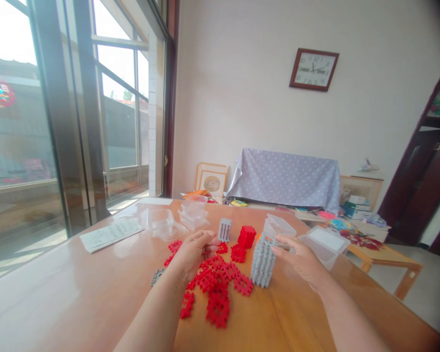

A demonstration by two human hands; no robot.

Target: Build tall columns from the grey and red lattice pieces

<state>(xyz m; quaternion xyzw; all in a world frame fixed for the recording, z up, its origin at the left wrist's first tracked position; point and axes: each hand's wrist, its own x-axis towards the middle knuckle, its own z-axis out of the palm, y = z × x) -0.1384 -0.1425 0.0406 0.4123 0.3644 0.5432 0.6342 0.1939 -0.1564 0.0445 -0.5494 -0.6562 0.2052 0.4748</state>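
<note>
A tall stack of grey notched pieces (263, 263) stands on the table, with the fingertips of my right hand (297, 254) at its upper right edge, thumb and fingers apart. My left hand (198, 252) hovers over the left side of a pile of loose red pieces (218, 281); its fingers are curled, and what they may hold is too small to make out. Behind the pile are a smaller grey stack (225, 230) and a red stack (247, 236). One grey piece (157, 276) lies left of my left wrist. Something orange shows behind the tall stack.
Clear plastic containers (193, 213) sit at the back left, beside an open one (163, 225). Others (278, 225) (324, 244) are at the right. Written paper (112, 234) lies on the left of the wooden table (132, 274). A low stool (388, 259) stands beyond the right edge.
</note>
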